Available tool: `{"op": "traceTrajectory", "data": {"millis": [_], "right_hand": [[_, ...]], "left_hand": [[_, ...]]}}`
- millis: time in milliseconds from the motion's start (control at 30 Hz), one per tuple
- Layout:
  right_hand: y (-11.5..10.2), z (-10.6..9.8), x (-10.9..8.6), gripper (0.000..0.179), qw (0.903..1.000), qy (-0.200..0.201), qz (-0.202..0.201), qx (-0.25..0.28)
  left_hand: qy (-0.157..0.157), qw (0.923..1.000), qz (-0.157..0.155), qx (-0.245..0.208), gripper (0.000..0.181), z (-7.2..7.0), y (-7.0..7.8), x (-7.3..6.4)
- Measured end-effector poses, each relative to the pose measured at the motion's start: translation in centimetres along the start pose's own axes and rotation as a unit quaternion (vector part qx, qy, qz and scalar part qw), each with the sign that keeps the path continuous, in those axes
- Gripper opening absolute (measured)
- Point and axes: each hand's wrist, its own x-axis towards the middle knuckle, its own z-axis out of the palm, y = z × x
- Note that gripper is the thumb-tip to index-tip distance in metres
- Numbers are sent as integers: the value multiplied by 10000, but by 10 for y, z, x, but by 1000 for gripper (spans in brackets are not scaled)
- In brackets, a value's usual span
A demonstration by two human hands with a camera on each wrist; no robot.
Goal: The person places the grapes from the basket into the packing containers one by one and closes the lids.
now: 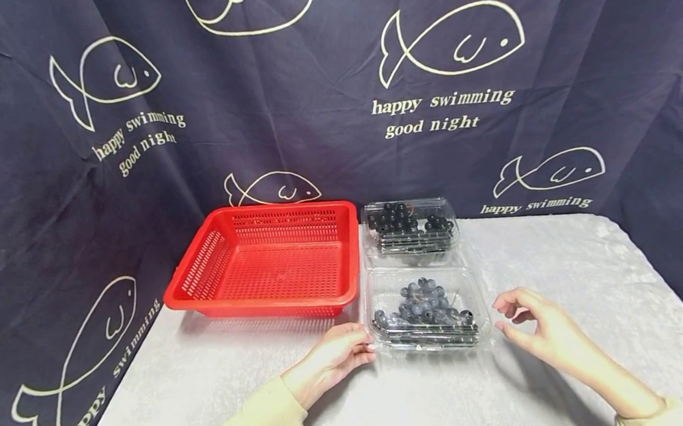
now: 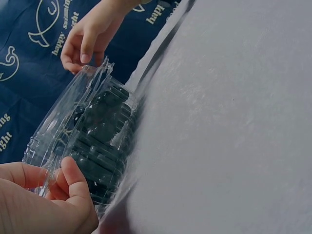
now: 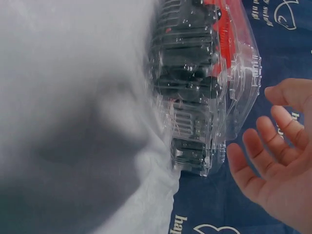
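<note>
A clear plastic clamshell box of dark grapes (image 1: 427, 304) sits on the table with its lid down over the fruit. My left hand (image 1: 335, 356) is at its near left corner; in the left wrist view, the thumb and fingers (image 2: 74, 178) pinch the box's rim. To the right of the box, my right hand (image 1: 540, 324) hovers with relaxed, slightly bent fingers and nothing between them. A gap shows between those fingers and the box edge in the right wrist view. Directly behind stands a second clear box of darker grapes (image 1: 404, 224).
A red plastic basket (image 1: 291, 305) with slotted sides stands left of the boxes, close against them. A pale cloth covers the table (image 1: 568, 253). Dark blue curtains (image 1: 333, 124) printed with fish and lettering hang behind and at both sides.
</note>
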Motion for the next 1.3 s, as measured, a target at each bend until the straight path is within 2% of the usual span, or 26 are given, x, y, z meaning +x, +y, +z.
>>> {"op": "traceTrajectory", "data": {"millis": [167,400,500,600,800,867,967,1033,1100,1200,1300], "right_hand": [[-1,2,-5,36,9958,-53,860,302],[0,5,-10,38,9860,-171,1496,712],[1,7,-12,40,9797,-286,1785,869],[0,8,-13,43,9688,-422,2175,1115],[-1,10,-14,53,9355,-730,2810,2012],[-1,10,-15,56,9191,-822,2994,2428],[0,11,-16,59,8887,-952,3223,3120],[1,11,-17,59,8685,-1029,3319,3536],[2,11,-19,57,8524,-1104,3309,3895],[4,12,-20,55,8353,-1191,3252,4271],[4,12,-21,57,8239,-1243,3292,4442]], "left_hand": [[-10,10000,6,-11,13,0,-1,1],[13,10000,8,-24,13,0,-2,1],[15,10000,14,-14,13,0,-1,1],[7,10000,30,8,13,0,-1,0],[-17,10000,69,59,15,0,-1,-1],[-5,9999,91,56,15,0,-1,-1],[4,9999,147,69,15,-1,-2,0],[8,9998,184,103,15,-1,-3,0],[13,9996,215,157,14,-1,-4,0],[39,9993,253,258,12,-1,-4,0],[70,9991,267,336,10,-1,-5,-1]]}}
